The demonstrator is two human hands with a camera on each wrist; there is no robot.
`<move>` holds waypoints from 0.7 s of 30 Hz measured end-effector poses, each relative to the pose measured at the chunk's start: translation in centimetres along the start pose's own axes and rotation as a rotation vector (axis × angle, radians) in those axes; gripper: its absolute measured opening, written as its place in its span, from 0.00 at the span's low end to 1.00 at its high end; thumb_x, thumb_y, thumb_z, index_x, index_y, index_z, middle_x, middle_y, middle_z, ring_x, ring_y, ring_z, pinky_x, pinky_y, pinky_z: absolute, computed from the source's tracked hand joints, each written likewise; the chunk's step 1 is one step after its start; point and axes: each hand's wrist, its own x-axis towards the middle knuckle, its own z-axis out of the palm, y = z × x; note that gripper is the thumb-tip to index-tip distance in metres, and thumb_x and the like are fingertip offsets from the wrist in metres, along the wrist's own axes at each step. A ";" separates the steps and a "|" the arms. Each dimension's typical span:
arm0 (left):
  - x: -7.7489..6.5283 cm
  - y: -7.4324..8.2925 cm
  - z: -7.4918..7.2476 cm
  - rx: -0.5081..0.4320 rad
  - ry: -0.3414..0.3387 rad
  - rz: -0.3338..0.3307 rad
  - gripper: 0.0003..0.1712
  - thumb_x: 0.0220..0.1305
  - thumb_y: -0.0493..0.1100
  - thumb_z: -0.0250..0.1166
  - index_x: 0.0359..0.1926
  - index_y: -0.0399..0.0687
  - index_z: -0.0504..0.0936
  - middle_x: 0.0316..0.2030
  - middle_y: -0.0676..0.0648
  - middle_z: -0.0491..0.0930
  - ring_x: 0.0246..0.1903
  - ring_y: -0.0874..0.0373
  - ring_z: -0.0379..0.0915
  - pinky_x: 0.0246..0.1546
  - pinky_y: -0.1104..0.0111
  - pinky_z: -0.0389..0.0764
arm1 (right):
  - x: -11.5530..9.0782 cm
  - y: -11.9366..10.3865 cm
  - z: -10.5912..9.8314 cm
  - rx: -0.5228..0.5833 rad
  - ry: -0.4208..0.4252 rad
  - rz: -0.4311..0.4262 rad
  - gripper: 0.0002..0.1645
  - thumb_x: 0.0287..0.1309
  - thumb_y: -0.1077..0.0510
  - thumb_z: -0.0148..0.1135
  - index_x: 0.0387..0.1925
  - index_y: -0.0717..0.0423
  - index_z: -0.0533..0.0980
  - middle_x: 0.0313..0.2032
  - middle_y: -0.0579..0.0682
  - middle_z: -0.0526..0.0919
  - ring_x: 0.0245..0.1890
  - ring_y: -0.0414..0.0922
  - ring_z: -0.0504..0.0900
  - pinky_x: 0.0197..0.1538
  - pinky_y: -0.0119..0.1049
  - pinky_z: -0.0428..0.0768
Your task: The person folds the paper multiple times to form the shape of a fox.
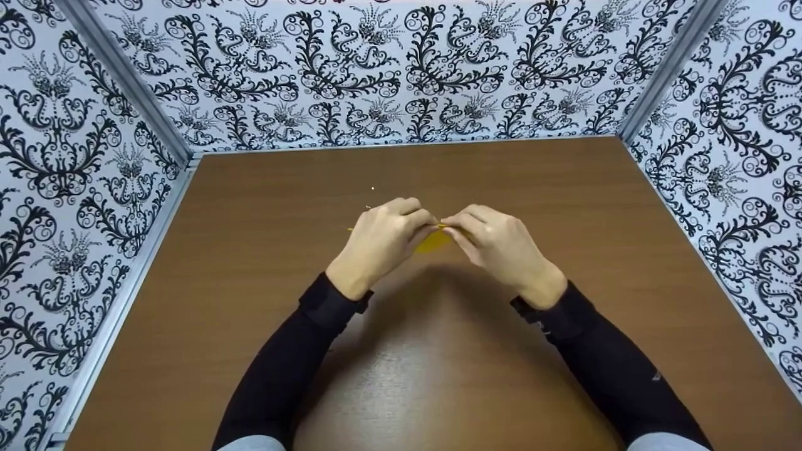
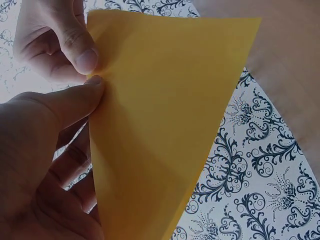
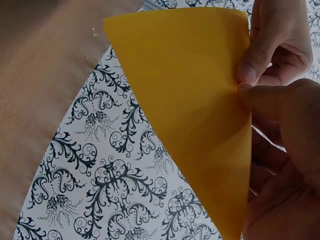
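Both hands hold a sheet of yellow paper (image 1: 433,242) by one edge, raised above the brown table (image 1: 401,388). My left hand (image 1: 391,232) pinches that edge between thumb and fingers. Right beside it, my right hand (image 1: 495,241) pinches the same edge, so the two thumbs nearly meet. In the left wrist view the paper (image 2: 155,110) hangs as a smooth, tapering sheet with slanted sides. The right wrist view shows its other end (image 3: 190,80), also tapering, with slight dents near the thumbs. From the head camera the hands hide most of the sheet.
Black-and-white patterned walls (image 1: 401,62) stand at the back and both sides, with grey metal posts (image 1: 125,81) at the corners. A tiny white speck (image 1: 373,188) shows on the table beyond the left hand. Dark sleeves (image 1: 276,369) cover the forearms.
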 end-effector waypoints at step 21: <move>0.0 0.0 0.1 -0.053 -0.012 0.042 0.10 0.84 0.48 0.74 0.44 0.50 0.96 0.37 0.51 0.89 0.37 0.56 0.87 0.42 0.67 0.93 | 0.0 -0.1 -0.3 0.082 0.006 -0.009 0.04 0.71 0.67 0.81 0.44 0.60 0.92 0.36 0.53 0.95 0.33 0.49 0.92 0.38 0.42 0.93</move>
